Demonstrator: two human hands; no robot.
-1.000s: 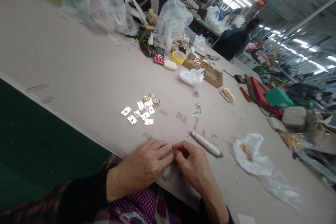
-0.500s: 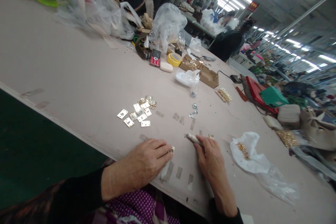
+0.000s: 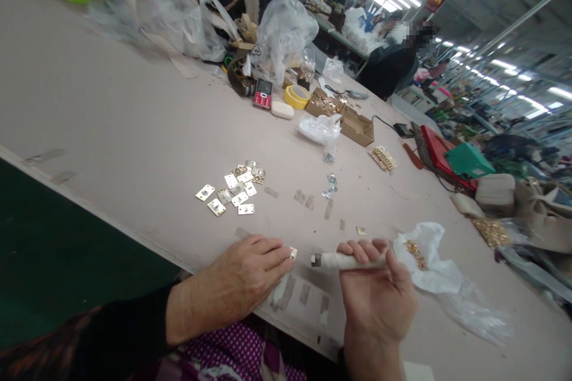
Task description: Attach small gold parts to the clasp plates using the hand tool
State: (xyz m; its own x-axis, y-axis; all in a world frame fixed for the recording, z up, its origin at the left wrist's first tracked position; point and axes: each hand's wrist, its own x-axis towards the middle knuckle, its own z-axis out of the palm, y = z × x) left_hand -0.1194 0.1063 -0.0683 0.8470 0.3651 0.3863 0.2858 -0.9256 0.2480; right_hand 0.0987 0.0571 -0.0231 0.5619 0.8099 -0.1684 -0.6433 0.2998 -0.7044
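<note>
My left hand (image 3: 250,274) rests on the table near its front edge, its fingers closed on a small gold metal plate (image 3: 293,253) that peeks out at the fingertips. To its right, palm up, my right hand (image 3: 375,286) grips a slim white-wrapped rod (image 3: 339,260) with a dark band by its end. That end points left toward the plate and stands apart from it. Beyond my left hand lies a loose pile of rectangular metal plates (image 3: 239,197), some with a raised stud. One small gold piece (image 3: 360,230) lies just past my right fingers.
Small silver washers (image 3: 330,186) lie mid-table below a white plastic bag (image 3: 318,129). On the right, another white bag (image 3: 422,256) holds gold bits. Farther back are a cardboard box (image 3: 356,126), yellow tape (image 3: 297,97), a red phone (image 3: 263,94) and a person (image 3: 386,71).
My right hand has turned palm up and come nearer, swinging the rod level so its end points at the plate. The small gold piece now shows fully. My left hand stays in place.
</note>
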